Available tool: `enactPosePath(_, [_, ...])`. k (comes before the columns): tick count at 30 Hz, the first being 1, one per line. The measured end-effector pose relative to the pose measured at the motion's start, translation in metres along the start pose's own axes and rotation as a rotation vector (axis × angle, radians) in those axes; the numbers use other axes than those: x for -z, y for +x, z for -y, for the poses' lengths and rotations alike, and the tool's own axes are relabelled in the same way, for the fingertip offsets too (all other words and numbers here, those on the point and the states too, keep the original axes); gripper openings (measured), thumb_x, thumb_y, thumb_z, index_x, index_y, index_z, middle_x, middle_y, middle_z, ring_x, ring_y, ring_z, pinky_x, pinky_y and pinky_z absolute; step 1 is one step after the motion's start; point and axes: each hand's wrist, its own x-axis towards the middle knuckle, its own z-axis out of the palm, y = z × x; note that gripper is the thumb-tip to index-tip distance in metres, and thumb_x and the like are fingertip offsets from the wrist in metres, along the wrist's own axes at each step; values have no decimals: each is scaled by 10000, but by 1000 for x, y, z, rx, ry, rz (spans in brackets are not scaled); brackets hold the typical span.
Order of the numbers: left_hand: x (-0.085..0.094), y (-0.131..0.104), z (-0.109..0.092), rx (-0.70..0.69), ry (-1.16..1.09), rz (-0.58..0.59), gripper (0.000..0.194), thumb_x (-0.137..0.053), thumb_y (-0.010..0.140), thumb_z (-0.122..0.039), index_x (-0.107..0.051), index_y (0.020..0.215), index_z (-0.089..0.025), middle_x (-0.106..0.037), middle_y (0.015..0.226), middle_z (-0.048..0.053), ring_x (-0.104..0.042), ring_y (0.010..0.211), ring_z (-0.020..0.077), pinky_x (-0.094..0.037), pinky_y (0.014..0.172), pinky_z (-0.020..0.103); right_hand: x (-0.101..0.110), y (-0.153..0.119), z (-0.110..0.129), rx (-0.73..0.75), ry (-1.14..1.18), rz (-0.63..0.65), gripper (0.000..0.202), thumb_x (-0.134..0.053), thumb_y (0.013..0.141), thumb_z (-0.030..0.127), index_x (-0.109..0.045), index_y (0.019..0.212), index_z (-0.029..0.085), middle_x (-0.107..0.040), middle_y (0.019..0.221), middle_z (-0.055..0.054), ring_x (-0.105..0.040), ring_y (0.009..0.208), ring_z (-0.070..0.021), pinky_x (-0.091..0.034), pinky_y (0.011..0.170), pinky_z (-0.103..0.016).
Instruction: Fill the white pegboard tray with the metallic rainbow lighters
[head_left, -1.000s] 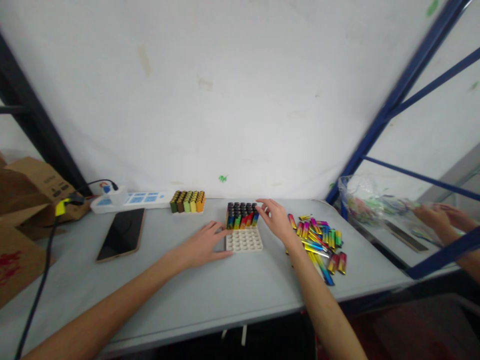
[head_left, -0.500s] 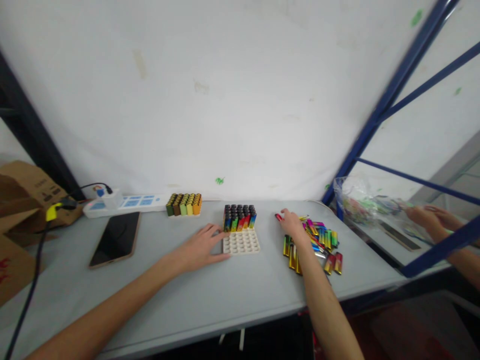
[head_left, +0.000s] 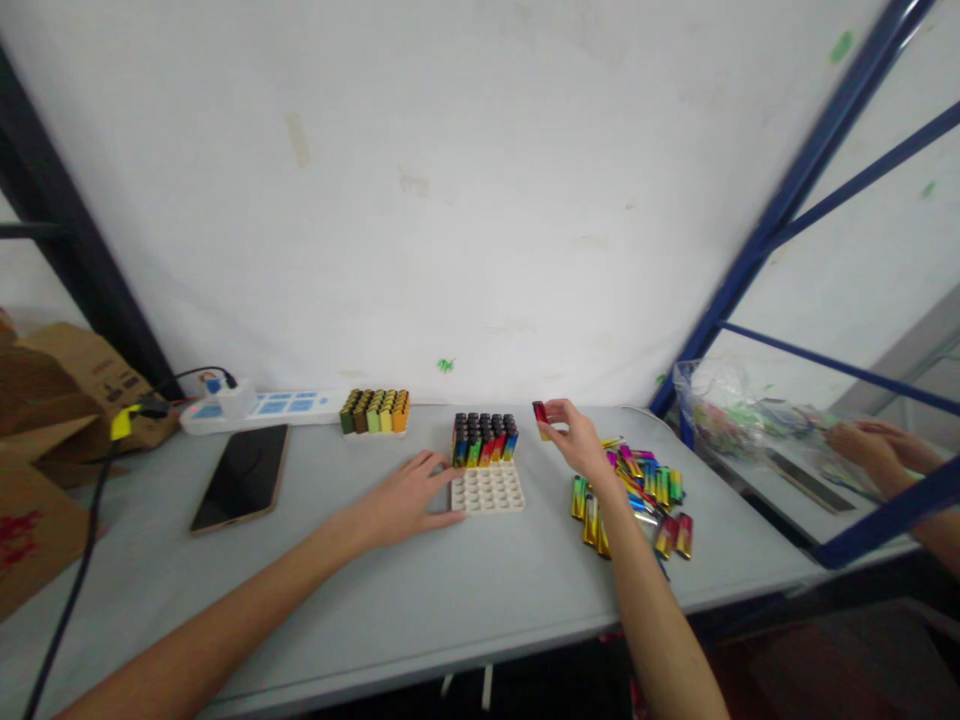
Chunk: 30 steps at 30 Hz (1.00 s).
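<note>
My right hand [head_left: 574,437] pinches a red-and-gold lighter case [head_left: 541,420], held tilted above the table to the right of the white tray. Fingers spread, my left hand [head_left: 401,497] lies at the left edge of the white tray [head_left: 487,490], its thumb by the front corner. Upright metallic lighter cases [head_left: 484,440] with dark tops fill the tray's back rows. Oval holes show unfilled in its front rows. Under and beside my right forearm spreads a loose pile of shiny coloured lighter cases [head_left: 660,487].
A second tray's upright green, brown and yellow cases [head_left: 376,412] stand by the wall. Left are a phone [head_left: 241,478], a power strip [head_left: 300,405] and paper bags [head_left: 45,480]. A blue rack post [head_left: 750,230] rises right; beyond it another person's hands [head_left: 870,447] work near a plastic bag.
My right hand has lifted the red lighter case from beside the pile and carried it left toward the tray. My left hand stays at the tray. The view shifts slightly.
</note>
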Motion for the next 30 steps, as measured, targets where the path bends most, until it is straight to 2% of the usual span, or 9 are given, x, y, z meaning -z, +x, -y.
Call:
enactPosePath(4, [0, 0, 0, -10, 1, -6, 550, -598, 950, -585, -588, 1367, -227, -597, 1266, 114, -539, 1209, 299, -443, 1073, 446, 1, -3, 19, 82, 59, 13, 467, -641, 897, 399, -521, 1318, 237, -709, 1070, -80, -701, 968, -208, -627, 730, -338])
enactPosePath(6, [-1, 0, 1, -19, -3, -18, 549, -586, 950, -601, -597, 1356, -231, -602, 1255, 115, -541, 1201, 298, -445, 1065, 443, 1, -5, 24, 113, 39, 30, 473, -624, 914, 407, -536, 1350, 248, -711, 1072, -78, -701, 954, -202, -629, 745, -341])
enactPosePath(11, [-1, 1, 1, -20, -11, -15, 559, -588, 947, -604, -593, 1366, -234, -597, 1249, 117, -544, 1185, 297, -442, 1064, 445, -2, -6, 30, 171, -6, 73, 371, -634, 924, 431, -637, 1230, 222, -735, 963, -57, -712, 845, -188, -617, 817, -365])
enactPosePath(16, [-2, 1, 2, -22, -7, -15, 564, -607, 944, -592, -588, 1374, -228, -589, 1247, 117, -538, 1194, 295, -439, 1075, 442, -3, -7, 34, 154, 8, 108, 366, -677, 903, 466, -630, 1159, 209, -707, 866, -28, -656, 673, -142, -578, 667, -288])
enactPosePath(19, [-3, 1, 2, -28, -15, -28, 560, -590, 946, -612, -598, 1360, -234, -597, 1236, 113, -544, 1184, 293, -445, 1067, 440, -7, -8, 32, 119, 142, 203, 469, -703, 880, 480, -576, 1244, 213, -703, 891, -23, -685, 687, -143, -589, 664, -284])
enactPosePath(22, [-2, 1, 1, -26, -14, -19, 562, -583, 950, -613, -589, 1371, -241, -598, 1240, 109, -545, 1182, 291, -443, 1065, 438, -14, -9, 30, 74, 190, 278, 442, -710, 873, 492, -605, 1192, 205, -720, 885, -30, -715, 719, -161, -618, 699, -313])
enactPosePath(27, [0, 1, -2, -13, -5, -5, 568, -602, 945, -592, -577, 1388, -236, -595, 1238, 112, -538, 1178, 301, -441, 1061, 445, -23, -12, 34, 102, 151, 297, 349, -691, 889, 506, -688, 1069, 207, -715, 1016, -65, -721, 842, -178, -644, 742, -326])
enactPosePath(30, [1, 1, -3, -14, -9, -9, 557, -596, 947, -594, -585, 1376, -239, -599, 1228, 109, -540, 1171, 295, -441, 1061, 436, -25, -12, 38, 145, 112, 313, 357, -671, 906, 514, -724, 1077, 206, -671, 1061, -77, -710, 797, -157, -643, 700, -301])
